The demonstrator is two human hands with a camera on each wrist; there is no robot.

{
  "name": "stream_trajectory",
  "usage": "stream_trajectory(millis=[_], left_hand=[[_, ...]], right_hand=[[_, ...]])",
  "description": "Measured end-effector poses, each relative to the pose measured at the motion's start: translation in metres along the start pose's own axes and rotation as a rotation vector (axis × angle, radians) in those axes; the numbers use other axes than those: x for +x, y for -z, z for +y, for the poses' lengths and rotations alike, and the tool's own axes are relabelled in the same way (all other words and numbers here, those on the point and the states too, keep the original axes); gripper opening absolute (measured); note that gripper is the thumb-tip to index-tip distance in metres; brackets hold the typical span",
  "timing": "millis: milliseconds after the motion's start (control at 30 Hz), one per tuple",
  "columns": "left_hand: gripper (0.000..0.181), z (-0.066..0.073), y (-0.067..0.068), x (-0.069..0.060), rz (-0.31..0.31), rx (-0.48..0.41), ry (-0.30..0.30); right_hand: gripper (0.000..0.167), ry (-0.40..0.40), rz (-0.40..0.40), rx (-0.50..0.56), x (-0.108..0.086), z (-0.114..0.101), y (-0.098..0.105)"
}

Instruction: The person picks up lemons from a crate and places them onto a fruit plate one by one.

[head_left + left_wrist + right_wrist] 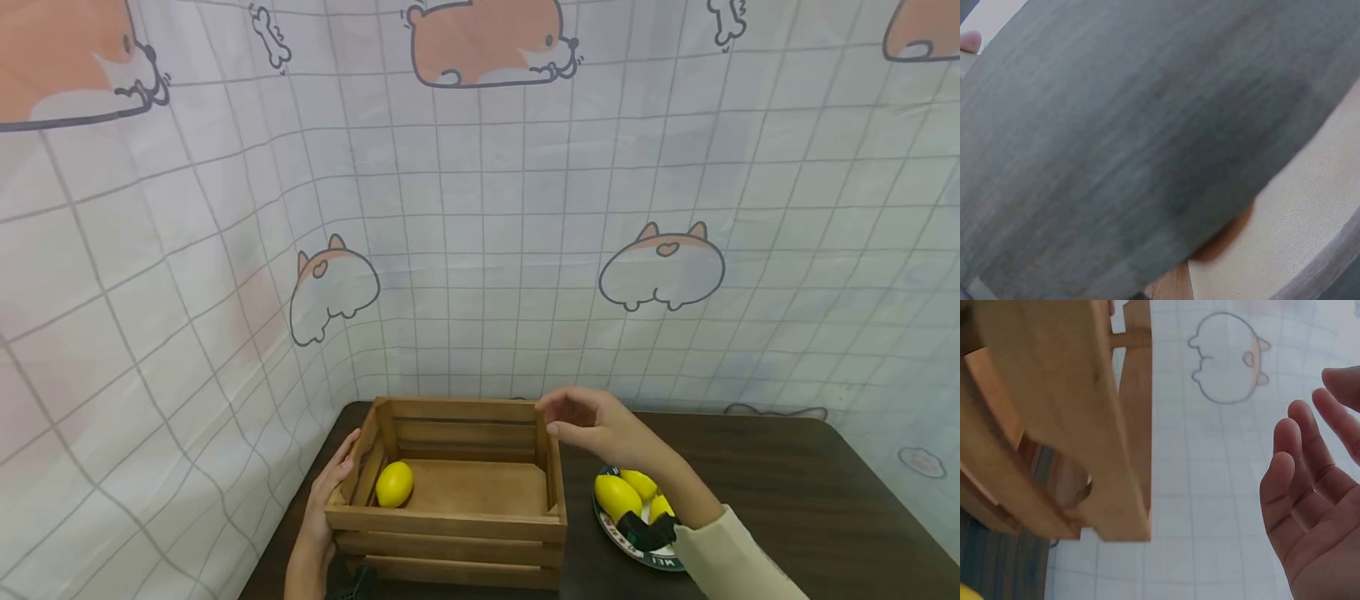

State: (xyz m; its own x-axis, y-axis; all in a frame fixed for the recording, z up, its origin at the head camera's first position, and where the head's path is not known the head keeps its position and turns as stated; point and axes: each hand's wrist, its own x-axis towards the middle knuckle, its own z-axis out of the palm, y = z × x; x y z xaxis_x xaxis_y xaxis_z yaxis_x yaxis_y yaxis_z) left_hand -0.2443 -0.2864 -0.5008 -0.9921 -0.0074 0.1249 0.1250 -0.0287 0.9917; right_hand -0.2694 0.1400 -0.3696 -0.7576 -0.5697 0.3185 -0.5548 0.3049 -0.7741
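A slatted wooden crate (446, 523) stands on the dark table, with one yellow lemon (394, 484) inside at its left. My left hand (326, 492) rests along the crate's left side, fingers extended; the left wrist view catches only a fingertip (970, 42) at its edge. Over the crate's far right corner hovers my right hand (603, 425), its fingers loosely bent and holding nothing. The right wrist view shows the same hand (1316, 500) apart from the crate (1066, 394). Several lemons (618, 498) lie on a patterned plate (626, 546), partly hidden by the right wrist.
The dark wooden table (787, 492) extends to the right of the plate. A white gridded curtain (487, 208) with cartoon dogs hangs behind the table and along its left. A blurred grey-brown surface (1135, 137) fills most of the left wrist view.
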Motion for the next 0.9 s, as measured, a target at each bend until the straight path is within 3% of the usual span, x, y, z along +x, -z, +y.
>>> stream_trajectory(millis=[500,900], left_hand=[[0.057,-0.003,0.002,0.001,-0.008,-0.011,-0.010],[0.057,-0.003,0.002,0.001,0.000,-0.008,-0.013]], right_hand=[[0.021,0.029,-0.148,-0.048,0.070,-0.015,-0.025],[0.025,0.027,-0.275,-0.058,0.110,-0.022,-0.043]])
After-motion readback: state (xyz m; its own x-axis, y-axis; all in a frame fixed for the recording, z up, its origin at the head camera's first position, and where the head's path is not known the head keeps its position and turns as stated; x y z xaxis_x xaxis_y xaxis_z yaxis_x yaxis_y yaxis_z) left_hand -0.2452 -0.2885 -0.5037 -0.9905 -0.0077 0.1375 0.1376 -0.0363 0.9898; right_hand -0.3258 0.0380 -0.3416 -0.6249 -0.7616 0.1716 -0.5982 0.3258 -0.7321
